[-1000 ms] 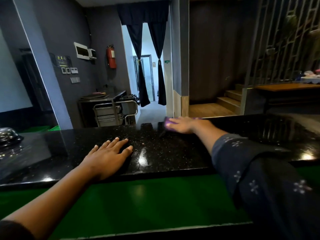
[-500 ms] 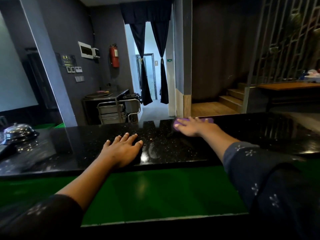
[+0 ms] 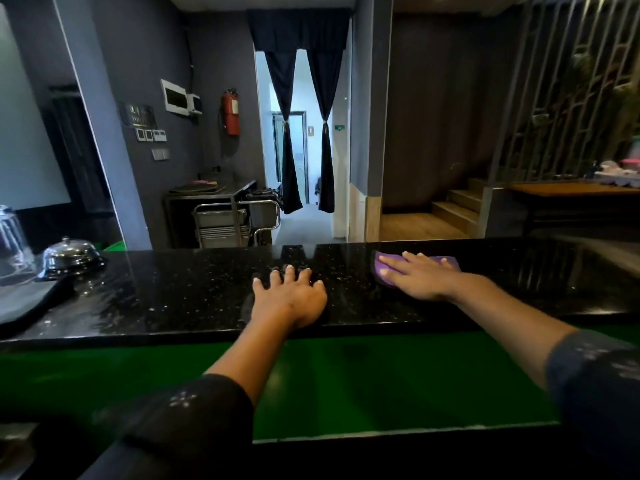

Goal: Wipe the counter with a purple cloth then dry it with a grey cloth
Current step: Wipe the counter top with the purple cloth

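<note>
A glossy black speckled counter (image 3: 180,299) runs across the view, with wet streaks on its left part. My right hand (image 3: 419,277) lies flat with straight fingers on a purple cloth (image 3: 448,262), pressing it to the counter near the far edge, right of centre. The cloth shows only at the fingertips and behind the hand. My left hand (image 3: 292,296) rests palm down on the counter's middle, fingers spread, holding nothing. A grey cloth (image 3: 24,299) lies on the counter at the far left.
A chrome service bell (image 3: 71,256) stands at the left of the counter, beside a clear glass object (image 3: 12,237) at the frame's edge. A green lower shelf (image 3: 381,382) runs under the counter's near edge. Beyond the counter are a metal trolley (image 3: 235,220) and stairs.
My right hand has slid the purple cloth to the right along the far edge. The view has shifted right, bringing the bell and grey cloth into view. My left hand has stayed flat on the counter.
</note>
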A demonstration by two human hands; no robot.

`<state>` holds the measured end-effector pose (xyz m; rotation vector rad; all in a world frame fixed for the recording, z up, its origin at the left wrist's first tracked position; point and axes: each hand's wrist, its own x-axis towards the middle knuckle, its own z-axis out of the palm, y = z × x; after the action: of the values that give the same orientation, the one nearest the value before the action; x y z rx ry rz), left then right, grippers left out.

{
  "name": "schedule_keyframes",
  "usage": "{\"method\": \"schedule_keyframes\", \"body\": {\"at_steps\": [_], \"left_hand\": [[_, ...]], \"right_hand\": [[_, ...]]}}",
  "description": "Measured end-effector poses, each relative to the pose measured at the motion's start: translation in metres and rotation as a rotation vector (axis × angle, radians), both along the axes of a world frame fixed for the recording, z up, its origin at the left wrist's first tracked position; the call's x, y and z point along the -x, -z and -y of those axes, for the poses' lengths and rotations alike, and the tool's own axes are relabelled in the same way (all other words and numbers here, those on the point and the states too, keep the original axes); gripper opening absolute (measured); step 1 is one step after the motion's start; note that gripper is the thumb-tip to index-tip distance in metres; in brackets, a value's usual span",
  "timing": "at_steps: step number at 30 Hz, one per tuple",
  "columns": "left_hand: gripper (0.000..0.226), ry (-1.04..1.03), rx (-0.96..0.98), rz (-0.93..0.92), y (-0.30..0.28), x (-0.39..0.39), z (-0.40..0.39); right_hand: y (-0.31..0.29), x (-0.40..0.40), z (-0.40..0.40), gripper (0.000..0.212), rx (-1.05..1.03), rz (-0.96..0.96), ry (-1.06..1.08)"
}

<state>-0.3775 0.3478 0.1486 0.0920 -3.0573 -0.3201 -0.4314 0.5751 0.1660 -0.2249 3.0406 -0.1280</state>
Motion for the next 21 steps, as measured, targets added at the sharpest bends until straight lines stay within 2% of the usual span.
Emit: {"method": "schedule_keyframes", "body": {"at_steps": [4,8,9,12,14,18,21], "left_hand": [[0.058,0.037,-0.057,0.012,-0.005,0.002,0.005],[0.049,0.155,-0.458,-0.052,-0.023,-0.008,0.032],[0.048,0.180,-0.460,-0.082,-0.027,-0.013,0.049],[0.056,0.131,-0.149,-0.146,-0.028,-0.022,0.125],[0.063,0.048,0.021,-0.084,-0.023,-0.027,0.176],[0.071,-0.029,0.050,0.044,-0.014,-0.031,0.220],[0.074,-0.031,0.058,0.030,-0.010,-0.026,0.222]], "right_hand": [[0.000,0.002,0.071,0.060,0.031,-0.005,-0.057],[0.003,-0.037,0.080,0.057,0.006,-0.011,-0.231],[0.003,-0.046,0.072,0.056,-0.001,-0.018,-0.255],[0.000,-0.057,0.051,0.055,-0.019,0.003,-0.226],[-0.001,-0.046,0.053,0.056,-0.019,0.013,-0.138],[-0.004,-0.006,0.100,0.061,0.014,0.005,0.074],[-0.005,0.003,0.157,0.061,0.027,-0.013,0.063]]}}
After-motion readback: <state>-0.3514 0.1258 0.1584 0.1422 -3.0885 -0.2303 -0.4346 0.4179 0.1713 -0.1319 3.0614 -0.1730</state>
